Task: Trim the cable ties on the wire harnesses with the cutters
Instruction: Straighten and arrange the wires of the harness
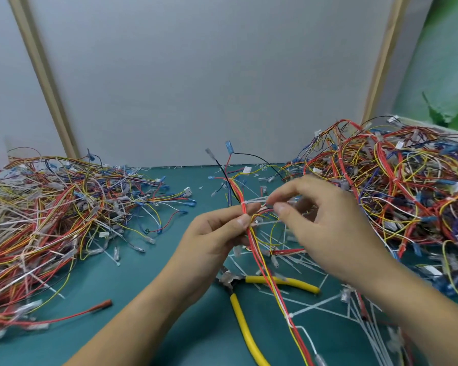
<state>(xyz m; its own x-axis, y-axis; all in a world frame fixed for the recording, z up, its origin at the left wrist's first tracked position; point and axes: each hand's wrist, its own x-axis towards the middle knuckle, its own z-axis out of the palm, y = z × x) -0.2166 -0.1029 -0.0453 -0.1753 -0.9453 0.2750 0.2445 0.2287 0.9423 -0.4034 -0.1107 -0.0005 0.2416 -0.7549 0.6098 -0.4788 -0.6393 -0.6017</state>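
Far to the left of the cutters (239, 309) sits one heap of harnesses (43, 207). Above the cutters' head, a little left, your left hand (214, 233) pinches the lifted harness (259, 262) between thumb and forefinger, right at its cable tie (254, 201). The tie's tail juts rightward, roughly level, toward your right hand (328, 223). Its thumb and forefinger look closed on the tail's tip, though blur softens this.

The harness runs from above the cutters down across one yellow handle toward you. The cutters lie untouched on the mat (143, 299), handles splayed, below both hands. One handle points right, under your right hand, so that hand seems nearer for picking them up. The cut belongs just right of your left-hand pinch, by the tie's head.

Far right of the cutters is the second heap (397, 180).
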